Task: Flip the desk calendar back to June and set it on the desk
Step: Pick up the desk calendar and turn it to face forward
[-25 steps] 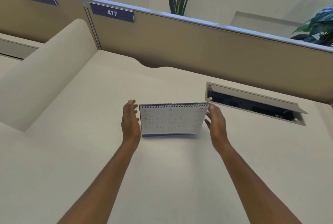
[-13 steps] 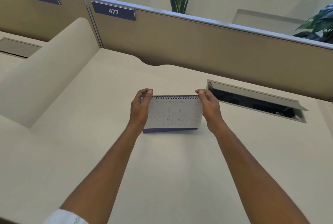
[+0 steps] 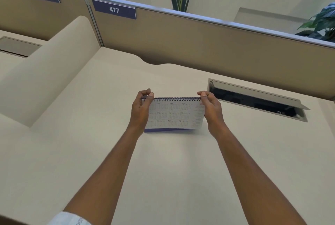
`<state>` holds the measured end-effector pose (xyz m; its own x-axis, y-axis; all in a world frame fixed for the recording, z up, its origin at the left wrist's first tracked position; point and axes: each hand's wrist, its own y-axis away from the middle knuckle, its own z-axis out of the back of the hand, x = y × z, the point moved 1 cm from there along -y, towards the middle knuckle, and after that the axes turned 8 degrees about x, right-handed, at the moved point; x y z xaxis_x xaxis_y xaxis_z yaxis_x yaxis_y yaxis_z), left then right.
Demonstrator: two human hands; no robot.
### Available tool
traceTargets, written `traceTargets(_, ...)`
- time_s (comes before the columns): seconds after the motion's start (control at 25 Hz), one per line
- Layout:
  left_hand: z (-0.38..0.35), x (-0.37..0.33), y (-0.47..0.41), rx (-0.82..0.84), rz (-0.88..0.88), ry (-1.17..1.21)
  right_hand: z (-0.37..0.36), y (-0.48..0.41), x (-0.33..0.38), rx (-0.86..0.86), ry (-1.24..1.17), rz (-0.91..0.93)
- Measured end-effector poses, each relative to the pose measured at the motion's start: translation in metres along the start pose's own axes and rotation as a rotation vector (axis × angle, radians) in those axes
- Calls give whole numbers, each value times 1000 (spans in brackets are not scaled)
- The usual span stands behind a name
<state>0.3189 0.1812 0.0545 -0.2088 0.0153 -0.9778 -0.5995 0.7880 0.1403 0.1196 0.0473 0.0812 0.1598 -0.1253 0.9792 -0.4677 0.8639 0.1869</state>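
Across the whole lower view, a pale cream desk [image 3: 90,152], backed by a tan partition [image 3: 199,40] with number plates 476 and 477; bare apart from an open cable hatch [image 3: 253,99] at right. Centre, near that hatch: desk calendar [image 3: 175,114], spiral-bound, standing tent-fashion with its blue base on the desk; the facing page shows a grid of many small months, so June is probably not yet up. Left hand [image 3: 140,110] and right hand [image 3: 211,108]: each closed in a pinch on one top corner at the wire binding, likely steadying it for page-turning. Print too small to read.
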Motion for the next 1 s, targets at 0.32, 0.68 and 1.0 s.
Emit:
traceTargets(0.32,0,0,7,-96,108,22,-3,7,-5,-52,11,39)
traceTargets(0.68,51,72,14,-251,400,-76,30,5,-87,-142,-82,-287)
traceTargets(1.0,58,77,-20,-51,501,-380,40,-34,-101,0,66,-459)
